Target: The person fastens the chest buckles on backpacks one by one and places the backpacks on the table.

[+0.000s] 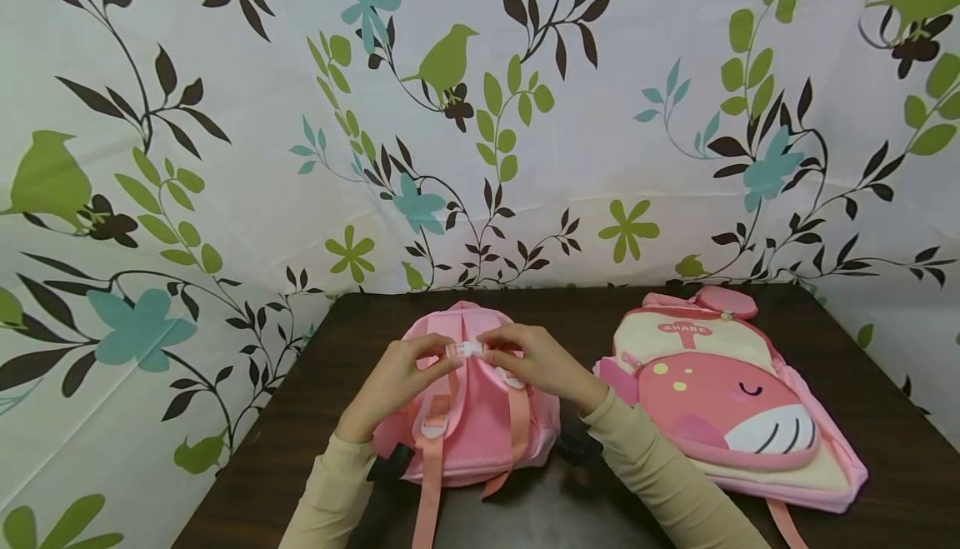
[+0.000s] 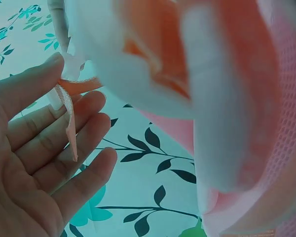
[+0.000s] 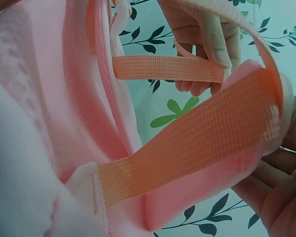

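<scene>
Dark wood tabletop (image 1: 573, 316). Cream-and-pink backpack (image 1: 723, 399), right side, lying front up: SHARK lettering, closed-eye whale on front pocket, small pink pouch (image 1: 726, 302) at top, peach strap (image 1: 786, 524) off near edge. Behind, white cloth (image 1: 480, 199): green birds, blue flowers, dark leafy branches.

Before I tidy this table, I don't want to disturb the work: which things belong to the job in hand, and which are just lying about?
In the job:
- left hand and right hand, pinching the white clip
- pink backpack with orange straps

Apparently just lying about:
- shark backpack, held by neither hand
</scene>
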{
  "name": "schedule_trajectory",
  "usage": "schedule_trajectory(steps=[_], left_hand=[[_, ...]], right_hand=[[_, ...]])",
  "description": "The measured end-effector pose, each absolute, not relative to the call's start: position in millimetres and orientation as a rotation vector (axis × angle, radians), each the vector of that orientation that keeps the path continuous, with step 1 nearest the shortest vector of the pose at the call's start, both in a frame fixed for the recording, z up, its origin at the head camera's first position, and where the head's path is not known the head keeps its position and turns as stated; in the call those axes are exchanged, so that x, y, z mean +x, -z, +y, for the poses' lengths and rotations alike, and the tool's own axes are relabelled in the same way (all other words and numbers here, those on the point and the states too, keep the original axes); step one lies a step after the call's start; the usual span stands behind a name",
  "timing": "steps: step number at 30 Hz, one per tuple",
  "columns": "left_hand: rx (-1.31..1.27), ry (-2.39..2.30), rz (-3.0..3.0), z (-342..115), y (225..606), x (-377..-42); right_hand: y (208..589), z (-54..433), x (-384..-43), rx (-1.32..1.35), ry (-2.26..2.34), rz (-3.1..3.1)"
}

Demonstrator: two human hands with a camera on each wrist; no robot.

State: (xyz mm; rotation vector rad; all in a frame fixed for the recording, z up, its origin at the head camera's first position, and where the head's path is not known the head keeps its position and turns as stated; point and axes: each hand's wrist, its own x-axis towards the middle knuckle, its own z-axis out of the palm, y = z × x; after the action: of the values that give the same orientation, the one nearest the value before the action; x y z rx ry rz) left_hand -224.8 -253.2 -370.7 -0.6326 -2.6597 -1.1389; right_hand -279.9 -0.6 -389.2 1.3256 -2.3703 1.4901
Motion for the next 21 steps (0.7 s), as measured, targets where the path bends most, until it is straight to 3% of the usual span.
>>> schedule_trajectory(steps=[21], left_hand=[[-0.732,1.077,-2.689,-241.9,373.4,-227.7]], right_hand=[[395.4,3.6,-282.7,1.406,-1.444,-2.354]])
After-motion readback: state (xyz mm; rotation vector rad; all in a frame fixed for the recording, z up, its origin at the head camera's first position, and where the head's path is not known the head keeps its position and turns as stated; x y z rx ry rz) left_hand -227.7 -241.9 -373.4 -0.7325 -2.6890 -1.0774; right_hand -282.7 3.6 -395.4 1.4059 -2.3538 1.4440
